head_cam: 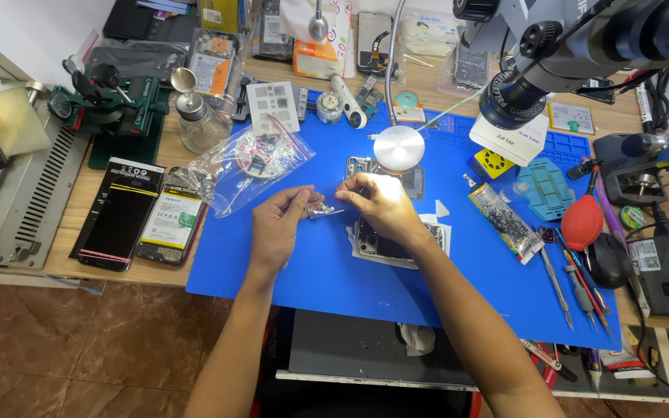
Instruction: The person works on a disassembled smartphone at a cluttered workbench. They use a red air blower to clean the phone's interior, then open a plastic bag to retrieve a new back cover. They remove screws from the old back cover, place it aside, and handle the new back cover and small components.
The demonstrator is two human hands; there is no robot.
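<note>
My left hand (279, 224) and my right hand (381, 203) meet over a blue work mat (303, 271). Between their fingertips they hold a small clear plastic bag (321, 206) with tiny parts inside. Under my right hand lies an opened phone (373, 246) on white paper, partly hidden by the wrist. A round lamp head (399, 147) shines just above my right hand. A larger clear bag of parts (253, 162) lies to the left of my left hand.
A microscope (567, 54) hangs over the right side. Two phones (145, 215) lie at the left off the mat. A red air blower (582, 222), tweezers and screwdrivers (574, 282) sit at the right. A glass bottle (195, 116) stands at the back left.
</note>
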